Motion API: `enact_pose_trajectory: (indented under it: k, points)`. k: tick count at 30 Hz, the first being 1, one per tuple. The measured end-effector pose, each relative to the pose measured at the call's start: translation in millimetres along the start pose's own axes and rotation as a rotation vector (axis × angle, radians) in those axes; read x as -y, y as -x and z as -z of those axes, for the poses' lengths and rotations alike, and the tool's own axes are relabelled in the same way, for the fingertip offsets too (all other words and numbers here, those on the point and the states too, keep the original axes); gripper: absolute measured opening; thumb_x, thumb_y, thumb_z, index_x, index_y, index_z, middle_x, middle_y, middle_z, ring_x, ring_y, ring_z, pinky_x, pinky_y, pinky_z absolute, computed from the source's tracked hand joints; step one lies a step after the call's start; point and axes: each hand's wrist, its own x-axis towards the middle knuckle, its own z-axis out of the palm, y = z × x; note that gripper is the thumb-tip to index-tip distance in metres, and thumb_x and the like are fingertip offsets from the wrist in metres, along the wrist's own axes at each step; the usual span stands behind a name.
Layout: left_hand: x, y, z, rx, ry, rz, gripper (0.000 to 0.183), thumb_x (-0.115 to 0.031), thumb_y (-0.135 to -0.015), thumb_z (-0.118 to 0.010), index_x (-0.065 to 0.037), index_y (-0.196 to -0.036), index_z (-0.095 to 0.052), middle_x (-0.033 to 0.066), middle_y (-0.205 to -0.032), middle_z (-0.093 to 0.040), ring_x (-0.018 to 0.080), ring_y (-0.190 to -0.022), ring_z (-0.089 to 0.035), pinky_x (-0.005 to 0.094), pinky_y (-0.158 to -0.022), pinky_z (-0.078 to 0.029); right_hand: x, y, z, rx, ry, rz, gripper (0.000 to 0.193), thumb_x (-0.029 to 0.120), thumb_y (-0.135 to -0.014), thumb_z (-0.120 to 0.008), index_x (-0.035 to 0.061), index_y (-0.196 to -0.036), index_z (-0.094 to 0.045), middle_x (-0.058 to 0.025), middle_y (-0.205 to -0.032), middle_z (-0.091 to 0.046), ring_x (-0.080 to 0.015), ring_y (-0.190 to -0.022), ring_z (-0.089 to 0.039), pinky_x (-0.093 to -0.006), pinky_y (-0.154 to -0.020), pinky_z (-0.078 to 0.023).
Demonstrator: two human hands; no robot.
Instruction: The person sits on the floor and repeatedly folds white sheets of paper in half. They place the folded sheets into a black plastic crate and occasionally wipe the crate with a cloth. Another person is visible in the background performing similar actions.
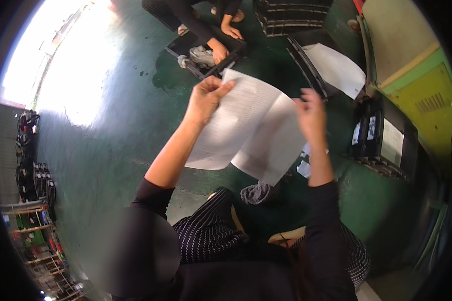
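Observation:
My left hand (204, 100) pinches the upper left corner of white printed sheets (243, 108), which hang in front of me above the floor. They spread into two leaves, with a gap between their lower edges; whether they are joined I cannot tell. Beside the upper right edge of the paper is my right hand (312, 114), raised and smeared by motion. Whether its fingers touch the paper is unclear. Under the paper's lower edge, a grey crumpled cloth (256, 193) lies on the floor near my feet.
Ahead, another person's hands (219, 50) reach into a black crate (238, 48) holding grey cloth (202, 56). To the right, a black crate (306, 62) bears white paper (339, 67), near stacked black crates (381, 160) and a yellow-green cabinet (427, 100). Small white papers (304, 169) lie below my right hand.

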Motion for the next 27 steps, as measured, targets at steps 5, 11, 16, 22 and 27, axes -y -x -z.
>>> enact_pose_trajectory:
  k: [5,11,16,22,27]
  points:
    - [26,10,-46,0.217,0.158,0.294,0.02,-0.022,-0.083,-0.064,-0.004,-0.088,-0.057,0.0037,-0.084,-0.06,0.0132,-0.077,-0.062,0.0261,-0.063,-0.054,39,58,-64,0.261,-0.469,-0.279,0.065,0.04,-0.081,-0.062,0.0016,-0.129,-0.039,-0.0182,-0.11,-0.057,-0.0265,-0.095,-0.059,-0.0344,-0.082,-0.047]
    - [54,15,-63,0.267,0.198,0.319,0.036,-0.029,-0.081,-0.066,-0.002,-0.102,-0.053,0.006,-0.089,-0.058,0.0135,-0.081,-0.059,0.0285,-0.07,-0.052,22,66,-57,0.268,-0.29,-0.151,0.06,0.048,-0.086,-0.05,0.0017,-0.124,-0.046,-0.0215,-0.104,-0.06,-0.0324,-0.102,-0.057,-0.035,-0.085,-0.043]
    - [61,13,-64,0.299,0.175,0.337,0.036,-0.029,-0.081,-0.066,-0.003,-0.102,-0.053,0.0037,-0.086,-0.055,0.0117,-0.078,-0.057,0.0286,-0.068,-0.051,19,68,-52,0.217,-0.495,-0.355,0.053,0.047,-0.09,-0.044,-0.0001,-0.113,-0.056,-0.0167,-0.099,-0.062,-0.0246,-0.093,-0.061,-0.0307,-0.074,-0.048]
    - [62,18,-66,0.339,0.103,0.3,0.027,-0.031,-0.084,-0.063,-0.009,-0.097,-0.052,-0.001,-0.083,-0.056,0.0075,-0.075,-0.054,0.0244,-0.065,-0.046,20,58,-43,0.152,-0.624,-0.46,0.054,0.048,-0.09,-0.045,-0.0006,-0.107,-0.061,-0.0113,-0.094,-0.064,-0.018,-0.083,-0.061,-0.0279,-0.062,-0.052]
    - [67,18,-66,0.369,0.085,0.267,0.028,-0.031,-0.083,-0.064,-0.009,-0.096,-0.052,-0.0013,-0.082,-0.055,0.0073,-0.075,-0.054,0.0241,-0.064,-0.046,21,59,-40,0.148,-0.591,-0.455,0.053,0.049,-0.088,-0.048,0.0007,-0.103,-0.064,-0.0096,-0.089,-0.064,-0.017,-0.082,-0.062,-0.0277,-0.059,-0.053]
